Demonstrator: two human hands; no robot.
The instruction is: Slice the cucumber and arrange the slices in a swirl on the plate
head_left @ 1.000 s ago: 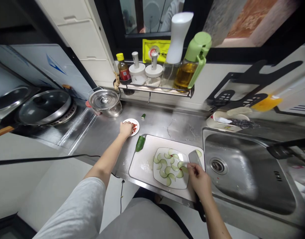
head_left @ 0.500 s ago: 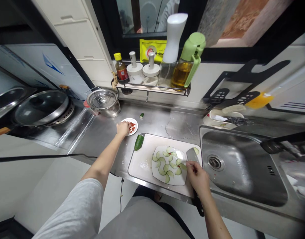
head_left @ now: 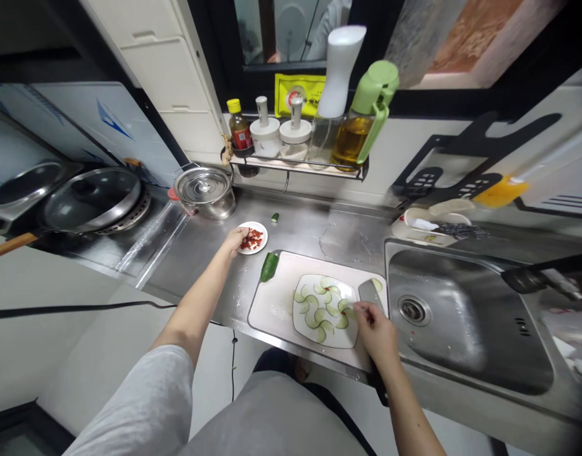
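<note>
My left hand [head_left: 235, 241] is closed at the left rim of a small white plate [head_left: 263, 246], its thumb over the edge. Chopped red pieces [head_left: 254, 239] lie on that plate. My right hand [head_left: 377, 335] has its fingers pinched at the right edge of a squarish white plate [head_left: 335, 341]; what they hold, if anything, I cannot make out. Thin cucumber slices [head_left: 311, 318] form curved pairs on this plate, with red bits between some. A knife [head_left: 368, 291] lies under my right hand, partly hidden. Beneath sits a white cutting board [head_left: 272, 310], with a cucumber piece [head_left: 269, 267] at its corner.
A cucumber end [head_left: 274, 217] lies on the steel counter [head_left: 300, 228]. A lidded steel pot [head_left: 209, 196] stands left of the small plate. The sink [head_left: 461, 316] adjoins the board's right side. Behind the counter hangs a seasoning rack [head_left: 300, 168] with bottles and jars. Far left is a covered pan [head_left: 94, 199].
My left hand has shifted slightly left toward the plate's rim, showing more red pieces. My right hand stays nearly in place. The whole view has shifted a little.
</note>
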